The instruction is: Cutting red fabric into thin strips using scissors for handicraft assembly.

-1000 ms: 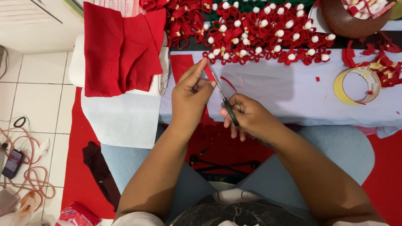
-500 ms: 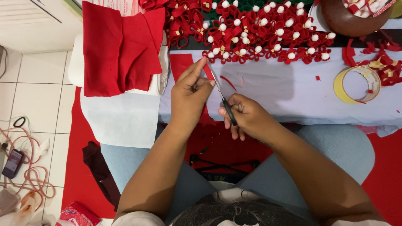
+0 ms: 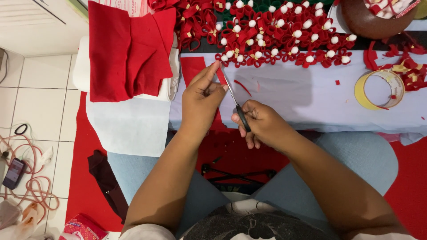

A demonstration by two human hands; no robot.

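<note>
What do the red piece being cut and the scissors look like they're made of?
The red piece pinched in the left hand looks like matte felt: fuzzy, no sheen, clean edges. The scissors in the right hand show thin, shiny blades, likely metal, with black handles, probably plastic.

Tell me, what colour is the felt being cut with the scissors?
Red felt, pinched in the left hand; seen in the head view.

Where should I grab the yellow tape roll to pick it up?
The yellow tape roll lies flat on the pale cloth, its open hole facing up. Probably best to come from above, one finger inside the hole and the thumb outside, with the grip on the near rim. Red scraps crowd its far right side, so that side looks more awkward.
</note>
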